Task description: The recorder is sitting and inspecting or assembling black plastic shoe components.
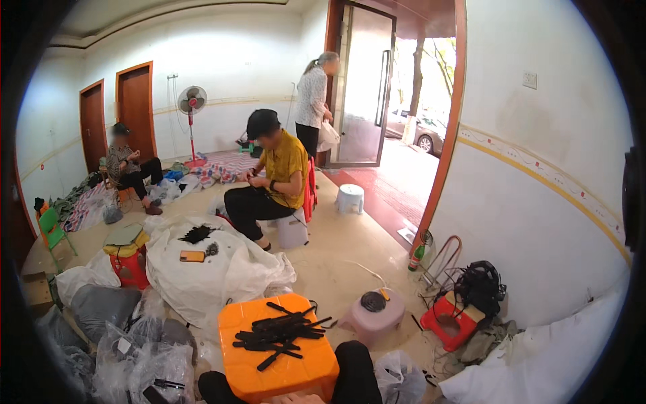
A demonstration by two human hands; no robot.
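Black strips are lying heaped on an orange stool (pixel 279 367) between the wearer's knees.

The pile of black strips (pixel 279 331), flat, narrow and matte, is sitting crisscrossed on the stool's glossy moulded plastic top, a few ends poking past the heap. Only a sliver of a hand (pixel 293 399) is showing at the lower edge, just below the stool; which hand it is, and whether its grip is wide or narrow, cannot be told, and the other hand is out of view. Judging from the tangle, lifting one strip cleanly would mean taking a loose outer end, not the middle. Crinkled clear plastic bags (pixel 145 360) are slumping to the left; a soft white sheet (pixel 215 266) is spreading beyond, and a person in a yellow shirt (pixel 269 178) is sitting working on a pale stool.
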